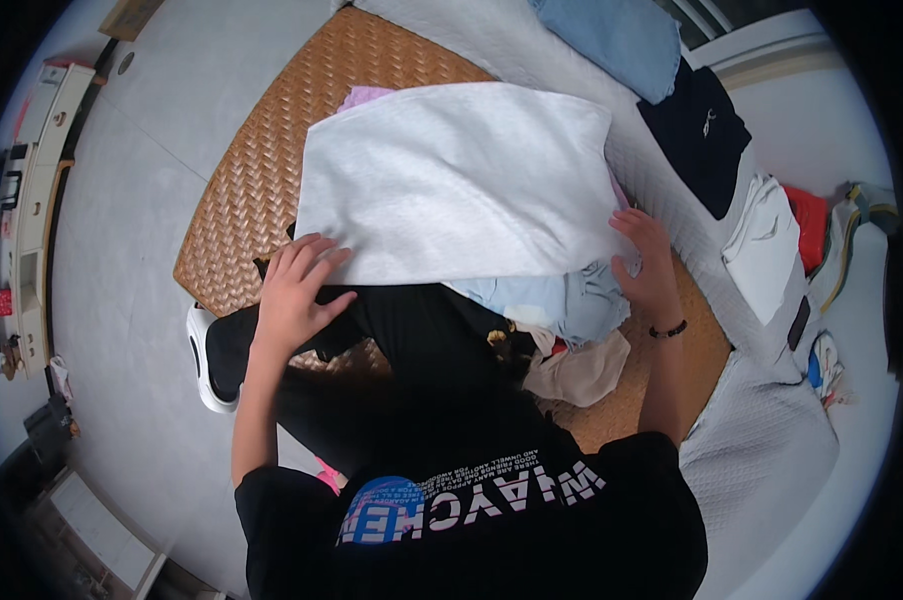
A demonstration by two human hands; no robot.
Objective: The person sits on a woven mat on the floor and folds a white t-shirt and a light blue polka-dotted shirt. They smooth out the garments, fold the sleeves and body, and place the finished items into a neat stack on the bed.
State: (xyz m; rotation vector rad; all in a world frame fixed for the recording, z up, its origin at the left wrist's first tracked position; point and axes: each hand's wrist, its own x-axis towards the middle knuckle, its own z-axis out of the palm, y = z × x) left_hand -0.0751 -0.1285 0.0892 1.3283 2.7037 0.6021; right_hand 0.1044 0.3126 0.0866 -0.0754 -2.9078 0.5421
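Now 2 hands [297, 290] touch white fabric [457, 185] at opposite sides.

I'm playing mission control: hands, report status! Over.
Left hand on white cloth; right hand at its edge. Cloth spread, creased. Blue garment partly underneath.

Head camera: looking steeply down, past a black, white-printed fabric T-shirt [472, 560]
Tan woven surface [242, 190]: faced ahead, fairly near
Pale grey smooth floor [122, 250]: farther off, leftward

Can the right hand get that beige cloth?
Probably yes: the right hand is close by, and much of the beige cloth lies uncovered, though the hand is at the white garment.
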